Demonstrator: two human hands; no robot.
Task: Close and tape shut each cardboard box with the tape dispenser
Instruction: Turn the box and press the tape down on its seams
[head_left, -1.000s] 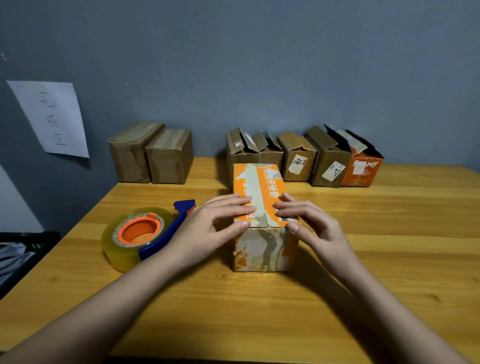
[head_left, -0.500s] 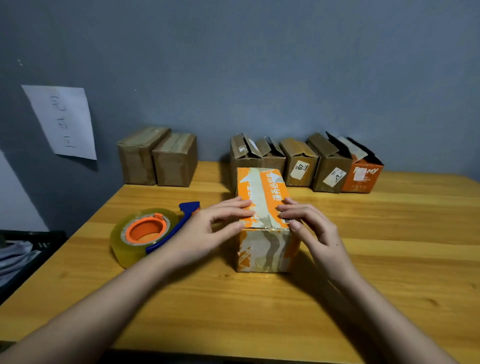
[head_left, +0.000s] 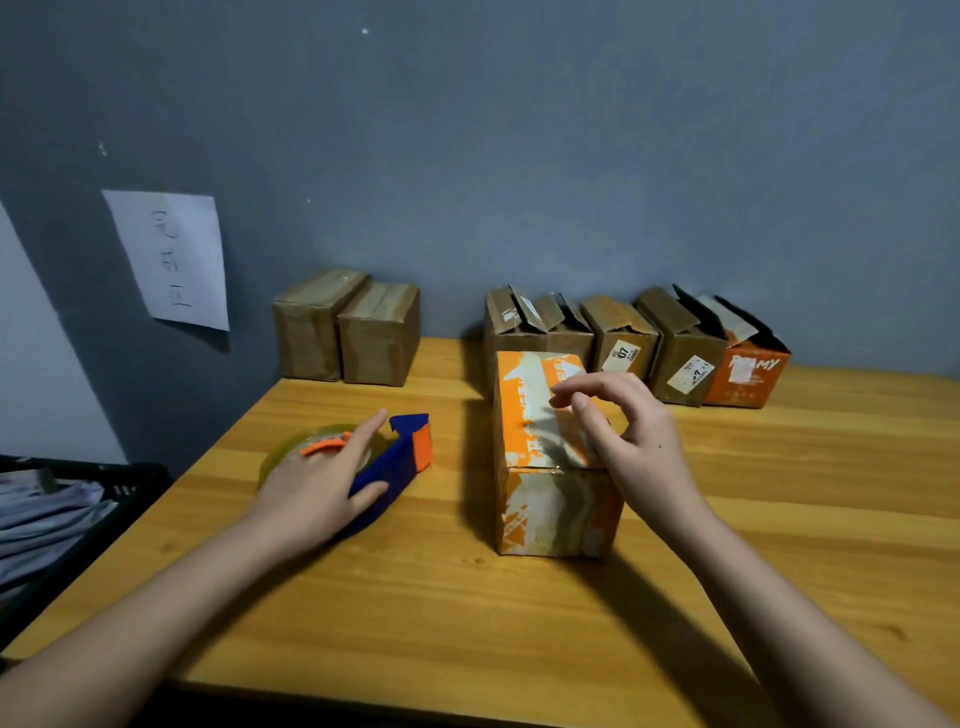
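The orange box (head_left: 550, 457) is standing at the centre of the frame on the wooden table (head_left: 467, 613), its top flaps lying closed and flat. The right hand (head_left: 631, 441) is hovering at the box's right top edge; its fingers (head_left: 587, 384) are curling loosely over the lid, forefinger and thumb nearly meeting, holding nothing that can be made out. Whether the fingertips are touching the cardboard cannot be told.

The tape dispenser (head_left: 395, 462), blue with an orange plate and a clear roll, is lying left of centre, well apart from the orange box. The left hand (head_left: 322, 483) is lying over it: the fingers are reaching across the roll, the forefinger extended straight toward the dispenser's nose, the thumb pressing against the blue body's near side. The grip is looking partial rather than closed.

Along the back wall, two taped brown boxes (head_left: 348, 327) are sitting side by side at upper centre-left. To their right, a row of open boxes (head_left: 623, 343) is standing with flaps raised, three bearing white labels, the rightmost being an orange carton (head_left: 748, 376).

A sheet of paper (head_left: 171, 260) with handwriting is hanging on the grey wall at upper left. A dark crate (head_left: 104, 499) holding folded cloth is showing at the left edge, beside the table
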